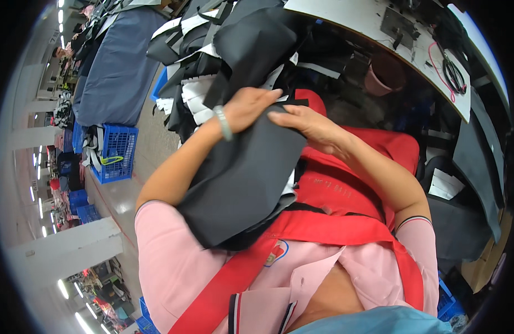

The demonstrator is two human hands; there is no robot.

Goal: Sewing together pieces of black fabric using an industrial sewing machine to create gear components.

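Both my hands are at the upper edge of a dark grey-black fabric panel [243, 172], which hangs down over my front and left side. My left hand [248, 111], with a pale bangle at the wrist, closes over the top edge; its thumb is hidden. On the right of that edge, my right hand [315, 128] pinches the panel's corner between thumb and fingers. More layers show beneath the panel near its lower right. A red apron [340, 189] covers my lap.
Black and white cut pieces [206, 72] are heaped ahead. A white worktable [374, 22] with a cable [453, 75] stands at the far right, a pink bin [382, 75] beneath it. At left are a blue crate [117, 153] and a grey-blue covered stack [120, 61]. Dark sheets [474, 161] lean at right.
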